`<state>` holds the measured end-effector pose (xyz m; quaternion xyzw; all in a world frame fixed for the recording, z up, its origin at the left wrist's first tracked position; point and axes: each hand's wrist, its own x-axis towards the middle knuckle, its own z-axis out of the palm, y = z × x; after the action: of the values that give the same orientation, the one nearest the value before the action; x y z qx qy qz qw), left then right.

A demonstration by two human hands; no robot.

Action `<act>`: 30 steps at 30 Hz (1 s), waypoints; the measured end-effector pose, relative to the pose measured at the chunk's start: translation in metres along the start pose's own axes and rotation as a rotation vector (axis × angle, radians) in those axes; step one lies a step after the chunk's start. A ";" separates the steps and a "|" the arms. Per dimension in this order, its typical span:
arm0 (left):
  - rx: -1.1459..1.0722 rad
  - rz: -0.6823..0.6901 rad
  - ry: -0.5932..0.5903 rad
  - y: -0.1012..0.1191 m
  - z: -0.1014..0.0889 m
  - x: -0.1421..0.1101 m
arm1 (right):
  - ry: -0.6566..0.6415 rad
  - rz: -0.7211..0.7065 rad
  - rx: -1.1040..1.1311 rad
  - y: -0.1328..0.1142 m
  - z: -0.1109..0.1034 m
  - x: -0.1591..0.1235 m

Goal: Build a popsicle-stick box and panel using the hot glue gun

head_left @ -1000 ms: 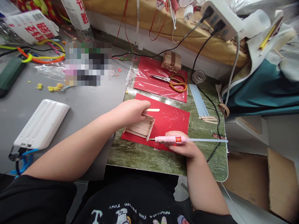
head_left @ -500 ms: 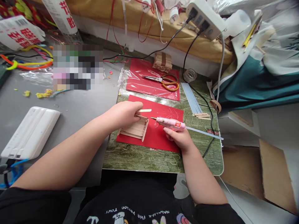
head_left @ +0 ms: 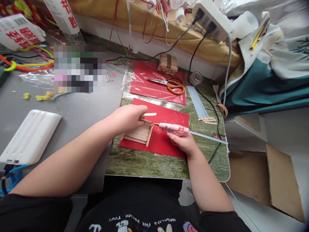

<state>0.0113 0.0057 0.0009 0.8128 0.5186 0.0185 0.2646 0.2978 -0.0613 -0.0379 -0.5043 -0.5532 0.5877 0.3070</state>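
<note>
My left hand (head_left: 131, 116) is closed around a craft stick (head_left: 150, 114), whose pale end sticks out to the right. Below that hand lies a small tray-like frame of craft sticks (head_left: 138, 133) with raised edges, partly hidden by my fingers. In my right hand (head_left: 183, 140) is a pink hot glue gun (head_left: 173, 128), with a long glue stick (head_left: 209, 137) jutting from its back. The gun's nozzle points left and meets or nearly meets the frame's far right corner. Under the frame is a red sheet (head_left: 166, 146).
Scissors (head_left: 166, 82) rest on a plastic-wrapped red pack (head_left: 145, 87), near a bundle of craft sticks (head_left: 167, 64). Glue sticks (head_left: 197, 101) and loose craft sticks (head_left: 208, 120) lie to the right. A black cord (head_left: 218, 127) runs there. A white power bank (head_left: 31, 137) sits left.
My right hand has moved slightly left with the glue gun, bringing its nozzle to the frame's corner. My left hand stays in place with the craft stick.
</note>
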 end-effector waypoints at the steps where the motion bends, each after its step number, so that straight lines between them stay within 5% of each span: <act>1: -0.002 -0.001 -0.001 0.000 0.000 0.000 | -0.006 0.002 -0.006 0.001 0.000 0.000; 30: -0.013 0.015 0.023 -0.003 0.002 0.000 | -0.014 0.026 0.010 0.002 -0.001 -0.001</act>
<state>0.0099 0.0057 -0.0025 0.8148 0.5151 0.0331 0.2639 0.2990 -0.0622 -0.0394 -0.5058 -0.5458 0.5978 0.2981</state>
